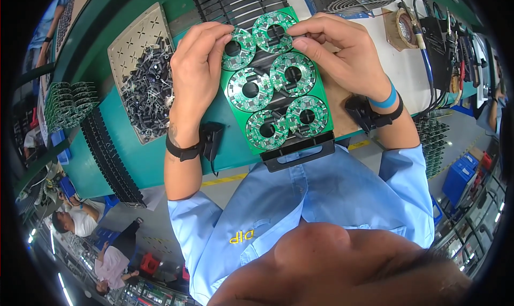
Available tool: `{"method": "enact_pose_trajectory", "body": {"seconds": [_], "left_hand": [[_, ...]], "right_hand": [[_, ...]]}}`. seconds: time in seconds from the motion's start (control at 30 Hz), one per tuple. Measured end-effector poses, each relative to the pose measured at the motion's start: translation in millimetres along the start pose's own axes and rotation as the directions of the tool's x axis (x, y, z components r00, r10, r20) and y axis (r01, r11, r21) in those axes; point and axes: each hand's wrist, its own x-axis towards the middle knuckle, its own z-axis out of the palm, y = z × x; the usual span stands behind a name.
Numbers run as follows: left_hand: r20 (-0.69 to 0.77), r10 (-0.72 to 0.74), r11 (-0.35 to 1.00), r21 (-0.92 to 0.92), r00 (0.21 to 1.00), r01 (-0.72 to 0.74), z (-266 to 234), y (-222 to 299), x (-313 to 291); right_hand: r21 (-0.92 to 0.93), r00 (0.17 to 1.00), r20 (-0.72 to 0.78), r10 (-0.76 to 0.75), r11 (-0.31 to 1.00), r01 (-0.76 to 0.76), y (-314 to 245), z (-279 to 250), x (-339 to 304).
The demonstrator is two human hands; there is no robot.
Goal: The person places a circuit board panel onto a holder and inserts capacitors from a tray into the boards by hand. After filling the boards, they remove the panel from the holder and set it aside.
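Note:
A green circuit board panel point(274, 95) with several ring-shaped sections lies in front of me, above a black rack with a handle point(299, 152). Black cylindrical capacitors point(276, 37) sit on the rings. At the panel's far left corner, my left hand point(199, 60) is closed, thumb and fingers pinching the edge by the upper left ring. My right hand point(338, 50) is closed at the far right corner, with thumb and forefinger on the edge beside the upper right ring. Whether a small part is also between the fingertips, I cannot tell.
Left of the panel, a beige tray point(124, 48) holds a heap of loose capacitors point(149, 89). A black slotted rail point(110, 151) and stacked green boards point(69, 105) lie farther left. A black fan point(356, 0) stands at the far right, near cables and hand tools. Black slotted conveyor point(230, 1) runs beyond the panel.

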Motion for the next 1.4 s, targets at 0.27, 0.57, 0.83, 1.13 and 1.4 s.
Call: {"method": "enact_pose_trajectory", "body": {"seconds": [0.27, 0.57, 0.83, 1.13, 1.4], "left_hand": [[0.027, 0.018, 1.000, 0.003, 0.999, -0.018, -2.7, 2.1, 2.3], [0.051, 0.003, 1.000, 0.010, 0.999, -0.004, -2.4, 2.3, 1.1], [0.073, 0.012, 1.000, 0.012, 0.997, -0.013, -2.8, 3.0, 3.0], [0.086, 0.027, 0.999, 0.024, 0.996, -0.029, -2.5, 1.9, 3.8], [0.096, 0.035, 0.997, 0.066, 0.995, -0.042, -0.5, 2.6, 2.6]], "right_hand": [[0.005, 1.000, 0.001, 0.013, 1.000, -0.013, -3.0, -3.6, 2.0], [-0.002, 1.000, -0.014, -0.009, 1.000, 0.009, -2.9, -3.7, 1.8], [-0.050, 1.000, -0.002, -0.014, 0.999, 0.013, -3.9, -5.0, 2.3], [-0.013, 1.000, -0.009, 0.009, 1.000, -0.009, -1.8, -3.9, 2.6], [0.112, 0.997, 0.008, 0.083, 0.990, -0.083, 3.4, -1.2, 1.3]]}}
